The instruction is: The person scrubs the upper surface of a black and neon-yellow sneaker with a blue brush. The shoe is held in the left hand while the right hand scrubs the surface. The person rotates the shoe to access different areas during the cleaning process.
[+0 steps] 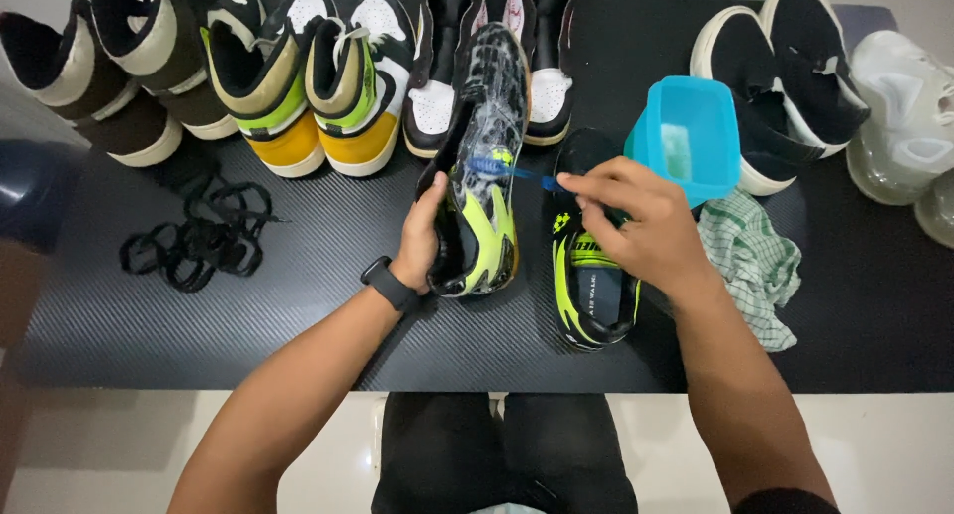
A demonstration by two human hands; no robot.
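Black surface [298,276]: your left hand [419,238] grips the boot [484,176], right hand [636,221] pinches the toothbrush [512,169]; the blue tub [691,137] could tip if elbowed.

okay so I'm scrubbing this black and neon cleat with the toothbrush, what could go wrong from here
The blue tub sits close behind your right hand; a wide stroke of the toothbrush might tip it onto the checked cloth. Your left hand alone props the cleat, so it could slip. Spatter may reach the neighbouring sneakers.
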